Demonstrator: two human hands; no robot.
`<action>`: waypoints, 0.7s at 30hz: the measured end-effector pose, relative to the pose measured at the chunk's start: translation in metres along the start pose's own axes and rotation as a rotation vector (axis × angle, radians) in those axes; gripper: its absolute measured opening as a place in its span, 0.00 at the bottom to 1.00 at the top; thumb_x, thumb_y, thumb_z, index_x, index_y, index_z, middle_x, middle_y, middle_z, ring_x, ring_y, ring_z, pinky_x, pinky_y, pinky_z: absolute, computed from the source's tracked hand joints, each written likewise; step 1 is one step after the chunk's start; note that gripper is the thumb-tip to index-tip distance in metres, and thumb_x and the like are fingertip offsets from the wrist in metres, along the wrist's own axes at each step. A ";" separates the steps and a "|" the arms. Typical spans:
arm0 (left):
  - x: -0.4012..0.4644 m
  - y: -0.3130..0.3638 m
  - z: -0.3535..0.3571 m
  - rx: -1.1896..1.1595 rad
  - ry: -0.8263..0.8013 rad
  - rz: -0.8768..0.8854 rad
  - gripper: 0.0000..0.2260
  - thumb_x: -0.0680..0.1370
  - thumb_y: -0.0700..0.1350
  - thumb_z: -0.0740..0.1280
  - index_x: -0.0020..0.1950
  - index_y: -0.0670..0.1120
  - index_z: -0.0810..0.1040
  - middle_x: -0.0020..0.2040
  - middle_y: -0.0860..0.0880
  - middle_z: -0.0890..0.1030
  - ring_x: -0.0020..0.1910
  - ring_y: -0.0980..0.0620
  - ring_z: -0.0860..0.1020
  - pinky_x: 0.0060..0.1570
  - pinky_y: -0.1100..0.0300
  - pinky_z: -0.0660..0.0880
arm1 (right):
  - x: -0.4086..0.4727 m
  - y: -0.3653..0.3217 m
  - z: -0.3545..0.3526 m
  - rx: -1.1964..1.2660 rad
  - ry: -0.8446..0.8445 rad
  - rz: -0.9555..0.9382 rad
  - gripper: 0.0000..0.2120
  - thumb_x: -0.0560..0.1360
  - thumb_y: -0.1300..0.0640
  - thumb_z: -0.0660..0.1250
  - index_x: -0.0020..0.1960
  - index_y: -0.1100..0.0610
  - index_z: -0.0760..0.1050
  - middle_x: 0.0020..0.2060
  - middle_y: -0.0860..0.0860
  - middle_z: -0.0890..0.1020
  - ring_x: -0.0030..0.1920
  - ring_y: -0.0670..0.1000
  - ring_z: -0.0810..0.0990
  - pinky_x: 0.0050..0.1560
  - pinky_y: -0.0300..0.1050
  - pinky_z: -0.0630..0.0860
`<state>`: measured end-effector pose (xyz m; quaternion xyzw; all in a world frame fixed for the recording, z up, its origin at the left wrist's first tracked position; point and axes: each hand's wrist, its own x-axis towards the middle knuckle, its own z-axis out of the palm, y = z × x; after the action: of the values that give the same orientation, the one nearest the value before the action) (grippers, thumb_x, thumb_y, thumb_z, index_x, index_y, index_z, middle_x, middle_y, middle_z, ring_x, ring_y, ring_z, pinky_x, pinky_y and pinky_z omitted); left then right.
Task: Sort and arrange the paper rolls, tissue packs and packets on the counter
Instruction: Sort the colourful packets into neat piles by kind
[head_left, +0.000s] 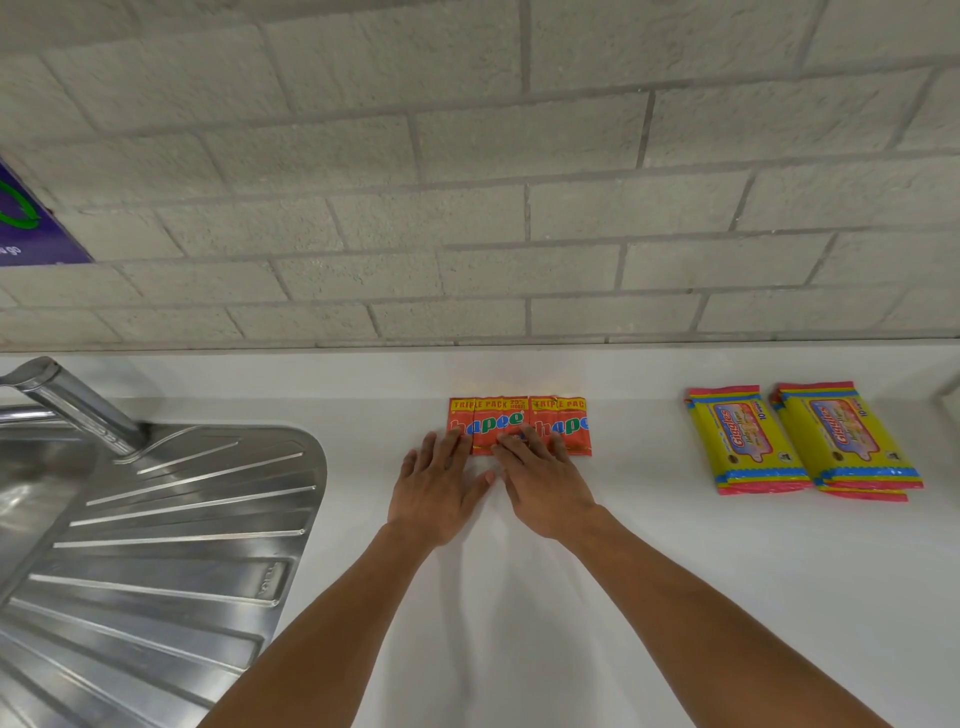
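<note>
Your left hand (439, 483) lies flat on the white counter (519, 623), fingers straight and slightly spread, with the fingertips touching the near left corner of the red packets (519, 423). Your right hand (543, 480) lies just beside it, thumbs nearly meeting, its fingers also straight and resting on the packets' near edge around the middle. Neither hand grips anything.

The red packets sit directly ahead of both hands, side by side in a flat row close to the brick wall (467, 182); they look like two triple strips butted together, though the join is partly hidden under your right fingers.

Well off to the right of your right hand lie the yellow tissue packs (800, 441), in two piles touching each other, angled slightly.

To the left of your left hand, well apart, is the steel sink drainer (156, 545) with its tap (78, 400).
</note>
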<state>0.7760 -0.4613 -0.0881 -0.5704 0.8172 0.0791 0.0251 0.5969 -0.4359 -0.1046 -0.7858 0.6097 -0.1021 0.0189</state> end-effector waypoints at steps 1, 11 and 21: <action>0.000 0.000 0.000 0.002 -0.002 -0.001 0.39 0.74 0.71 0.35 0.81 0.52 0.47 0.82 0.52 0.50 0.81 0.46 0.47 0.79 0.46 0.50 | 0.000 0.000 0.000 0.002 -0.002 -0.001 0.21 0.80 0.53 0.64 0.72 0.54 0.70 0.73 0.52 0.71 0.76 0.60 0.62 0.72 0.70 0.58; 0.001 -0.001 0.002 0.019 0.005 0.002 0.42 0.72 0.72 0.32 0.81 0.52 0.47 0.82 0.51 0.50 0.81 0.45 0.48 0.78 0.45 0.51 | 0.000 -0.001 0.000 0.013 0.000 0.002 0.22 0.79 0.53 0.65 0.72 0.54 0.70 0.72 0.52 0.71 0.76 0.60 0.63 0.72 0.70 0.58; 0.000 -0.001 0.001 0.017 -0.004 0.001 0.39 0.75 0.70 0.36 0.82 0.52 0.47 0.82 0.52 0.50 0.81 0.46 0.47 0.79 0.46 0.50 | 0.000 0.001 0.002 0.000 0.020 0.000 0.21 0.78 0.54 0.66 0.70 0.55 0.72 0.71 0.52 0.73 0.75 0.60 0.65 0.71 0.70 0.61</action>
<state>0.7765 -0.4618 -0.0888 -0.5694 0.8182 0.0735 0.0314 0.5966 -0.4363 -0.1063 -0.7846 0.6100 -0.1098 0.0129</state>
